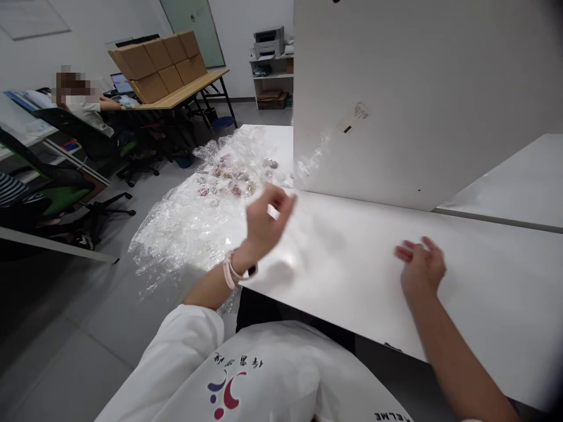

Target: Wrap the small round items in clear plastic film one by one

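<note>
My left hand (266, 223) is raised over the left part of the white table (352, 269), thumb and fingertips drawn together in a pinch. A crumpled piece of clear plastic film (311, 163) shows just above those fingertips, in front of the upright panel; I cannot tell if the fingers hold it. My right hand (422, 266) is over the table further right, slightly blurred, its fingers loosely bent and apart, with nothing seen in it. To the left of my left hand, a large heap of clear plastic wrappers (180, 220) spills over the table edge, with small reddish and brown round pieces (235, 189) among it.
A tall white panel (373, 76) with a small label stands along the table's back. Behind on the left, cardboard boxes (158, 64) sit on a wooden desk (197, 88), where a person (88, 114) is seated. A printer (269, 42) stands on a shelf.
</note>
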`<state>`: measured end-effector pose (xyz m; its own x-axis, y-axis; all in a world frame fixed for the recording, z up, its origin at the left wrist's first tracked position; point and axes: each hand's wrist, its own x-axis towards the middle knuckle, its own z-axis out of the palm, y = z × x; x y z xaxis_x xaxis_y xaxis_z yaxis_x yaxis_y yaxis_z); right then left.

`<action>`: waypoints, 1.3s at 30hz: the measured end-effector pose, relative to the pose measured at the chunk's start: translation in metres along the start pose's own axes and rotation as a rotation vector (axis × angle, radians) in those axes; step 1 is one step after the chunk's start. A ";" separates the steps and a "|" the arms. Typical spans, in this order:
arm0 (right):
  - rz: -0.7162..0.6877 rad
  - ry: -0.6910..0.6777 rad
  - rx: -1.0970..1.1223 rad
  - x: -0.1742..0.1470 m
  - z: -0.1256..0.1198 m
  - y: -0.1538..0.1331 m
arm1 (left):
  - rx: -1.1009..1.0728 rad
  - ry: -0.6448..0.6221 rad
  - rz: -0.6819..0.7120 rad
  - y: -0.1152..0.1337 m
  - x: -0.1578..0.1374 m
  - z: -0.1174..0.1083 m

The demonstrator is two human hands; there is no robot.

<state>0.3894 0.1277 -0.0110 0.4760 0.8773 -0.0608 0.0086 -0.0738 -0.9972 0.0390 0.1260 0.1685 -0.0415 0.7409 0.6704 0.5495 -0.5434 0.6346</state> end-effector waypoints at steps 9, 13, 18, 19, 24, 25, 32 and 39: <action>0.349 -0.794 0.213 -0.112 0.013 -0.050 | -0.197 -1.201 0.119 0.057 -0.117 0.035; 0.226 -0.412 0.063 -0.113 0.000 -0.091 | -0.438 -1.279 0.082 0.063 -0.102 0.030; -0.480 0.009 0.056 -0.117 -0.009 -0.183 | -0.703 -1.076 -0.275 0.061 -0.094 0.033; -0.564 -0.032 0.028 -0.120 -0.002 -0.195 | -0.744 -1.060 -0.357 0.060 -0.100 0.037; -0.381 -0.873 -0.092 -0.128 0.083 -0.181 | -0.934 -1.031 -0.743 0.053 -0.152 0.052; -0.328 -1.096 -0.137 -0.129 0.101 -0.167 | -0.941 -1.012 -0.827 0.051 -0.164 0.049; -0.463 -0.931 -0.477 -0.142 0.095 -0.059 | -0.678 -1.409 -0.657 0.022 -0.182 -0.037; -0.906 -0.761 -1.080 -0.107 0.064 0.016 | -0.168 -0.605 -0.522 -0.070 -0.052 -0.049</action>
<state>0.2829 0.0631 -0.0227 -0.5573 0.8126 0.1708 0.7767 0.5828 -0.2389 -0.0379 0.1062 0.1080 0.2270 0.9737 -0.0209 0.4498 -0.0858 0.8890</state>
